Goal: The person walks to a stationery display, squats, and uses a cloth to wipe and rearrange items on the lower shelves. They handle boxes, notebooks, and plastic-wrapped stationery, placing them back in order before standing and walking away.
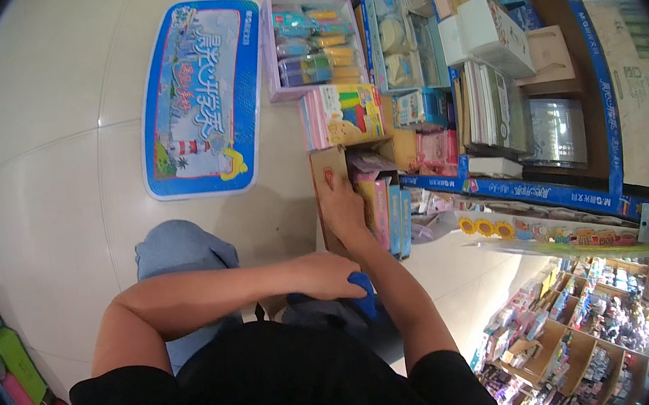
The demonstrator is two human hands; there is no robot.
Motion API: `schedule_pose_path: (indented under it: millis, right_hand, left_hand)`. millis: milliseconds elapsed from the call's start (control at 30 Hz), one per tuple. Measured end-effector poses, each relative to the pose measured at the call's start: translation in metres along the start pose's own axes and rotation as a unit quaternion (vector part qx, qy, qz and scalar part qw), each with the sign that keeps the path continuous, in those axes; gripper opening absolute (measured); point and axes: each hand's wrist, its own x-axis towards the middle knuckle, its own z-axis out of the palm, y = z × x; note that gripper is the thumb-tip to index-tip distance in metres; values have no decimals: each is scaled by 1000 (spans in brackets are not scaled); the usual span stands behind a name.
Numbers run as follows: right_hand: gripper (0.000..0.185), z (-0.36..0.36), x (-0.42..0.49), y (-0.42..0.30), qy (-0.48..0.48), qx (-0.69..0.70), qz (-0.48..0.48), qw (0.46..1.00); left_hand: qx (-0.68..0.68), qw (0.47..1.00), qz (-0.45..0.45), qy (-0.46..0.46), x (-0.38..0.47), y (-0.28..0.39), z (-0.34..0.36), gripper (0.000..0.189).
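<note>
My left hand [328, 276] is closed around a bunched blue cloth [363, 295], held low in front of my body beside my right forearm. Further forward, my right hand [342, 207] touches the side of an open cardboard box [335, 234]; its fingers lie against the board near a red mark, and its thumb is not clearly visible. Thin pink and blue boxed items [390, 210] stand inside the box, with a clear plastic packet [371, 162] behind them. Just beyond the box is a row of colourful packages [344, 115].
A blue-rimmed printed board [201, 96] lies on the tiled floor at front left. A lilac tray of stationery [270, 58] sits beyond the packages. Stocked shelves with blue edging [503, 191] rise at the right. Colourful goods [18, 363] stand at lower left.
</note>
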Motion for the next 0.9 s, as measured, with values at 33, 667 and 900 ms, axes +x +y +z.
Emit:
schedule_pose_path:
  millis: [33,667,900]
  right_hand:
    - [32,6,7,2,8,-32,-49,998]
    - [20,18,59,7,21,-317,-91,944]
    - [14,-22,56,5,113,-29,-143,983]
  left_hand:
    - [12,1000,1,-12,1,-1,-1,56]
    - [332,938,-50,-87,-17,-4,3,31]
    - [385,913,-15,-134,-50,16,-10,40]
